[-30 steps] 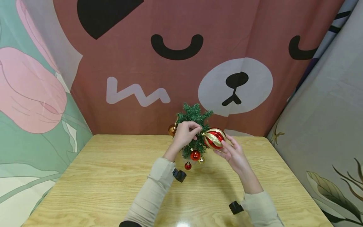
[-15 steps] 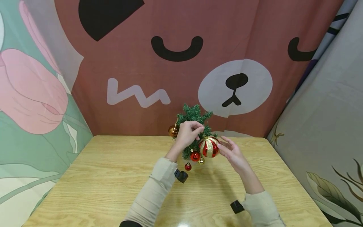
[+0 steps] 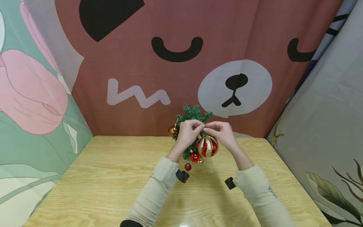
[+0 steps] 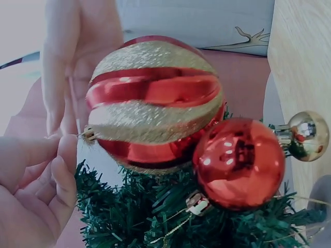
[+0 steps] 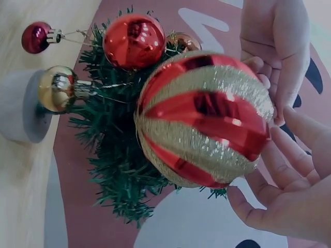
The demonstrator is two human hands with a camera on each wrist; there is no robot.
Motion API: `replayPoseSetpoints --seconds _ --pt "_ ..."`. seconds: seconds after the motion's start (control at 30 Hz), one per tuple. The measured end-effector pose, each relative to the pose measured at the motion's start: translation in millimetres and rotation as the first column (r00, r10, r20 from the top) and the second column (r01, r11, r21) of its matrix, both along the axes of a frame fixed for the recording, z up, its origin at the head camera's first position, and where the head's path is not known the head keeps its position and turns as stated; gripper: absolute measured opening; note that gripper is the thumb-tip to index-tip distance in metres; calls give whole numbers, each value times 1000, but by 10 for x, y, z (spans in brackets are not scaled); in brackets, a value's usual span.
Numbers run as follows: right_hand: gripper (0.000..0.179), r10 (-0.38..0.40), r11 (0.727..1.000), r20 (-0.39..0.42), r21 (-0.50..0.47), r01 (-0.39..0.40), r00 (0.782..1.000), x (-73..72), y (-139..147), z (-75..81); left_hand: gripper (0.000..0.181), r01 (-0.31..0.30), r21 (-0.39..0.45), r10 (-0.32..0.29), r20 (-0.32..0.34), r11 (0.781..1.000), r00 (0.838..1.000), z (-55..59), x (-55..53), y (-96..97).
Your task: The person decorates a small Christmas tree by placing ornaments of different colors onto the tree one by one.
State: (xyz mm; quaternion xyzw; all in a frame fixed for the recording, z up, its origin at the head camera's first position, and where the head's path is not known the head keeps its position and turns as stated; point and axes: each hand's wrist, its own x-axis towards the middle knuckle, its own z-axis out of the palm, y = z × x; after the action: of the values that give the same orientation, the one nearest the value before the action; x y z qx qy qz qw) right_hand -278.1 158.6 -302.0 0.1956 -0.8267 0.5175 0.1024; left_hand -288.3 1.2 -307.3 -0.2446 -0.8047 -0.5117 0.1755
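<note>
A large red bauble with gold glitter stripes [image 3: 208, 146] hangs in front of a small green Christmas tree [image 3: 193, 112]. Thumb and forefinger of my left hand [image 3: 187, 134] pinch its thin hanging loop just above the gold cap [image 4: 89, 134]. From the other side my right hand [image 3: 222, 134] pinches the same loop, fingertips right against the left ones. In the right wrist view the ball lies beside the right hand's lower fingers [image 5: 248, 206]. The left hand covers part of the tree in the head view.
Lower on the tree hang a shiny red bauble [image 3: 194, 156], a small gold one [image 3: 200, 161] and a small dark red one [image 3: 188, 166]. An amber bauble [image 3: 173, 130] hangs at its left. The pale pot [image 5: 18, 108] stands on the wooden table [image 3: 113, 176], before a printed curtain [image 3: 127, 63].
The striped bauble has swung down from a sideways tilt to hang below its loop. My right hand has left the ball and risen left to the loop; the left hand has barely moved.
</note>
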Motion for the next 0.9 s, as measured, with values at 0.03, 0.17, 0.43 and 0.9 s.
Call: replayPoseSetpoints --seconds 0.03,0.17,0.43,0.9 --pt "27 1 1000 -4 11 -1 1000 -20 -18 25 14 -8 11 8 -8 1000 1000 4 -3 0" --pt "24 -3 1000 5 29 2 1000 -84 -72 91 13 -27 51 28 -21 998 999 18 -19 -5" --pt "19 -20 1000 47 -2 20 999 -181 -116 126 13 -27 85 29 -23 996 999 64 -46 -22" --pt "12 3 993 -166 121 17 986 -240 -137 187 14 -128 -34 122 -150 991 981 108 -46 -23"
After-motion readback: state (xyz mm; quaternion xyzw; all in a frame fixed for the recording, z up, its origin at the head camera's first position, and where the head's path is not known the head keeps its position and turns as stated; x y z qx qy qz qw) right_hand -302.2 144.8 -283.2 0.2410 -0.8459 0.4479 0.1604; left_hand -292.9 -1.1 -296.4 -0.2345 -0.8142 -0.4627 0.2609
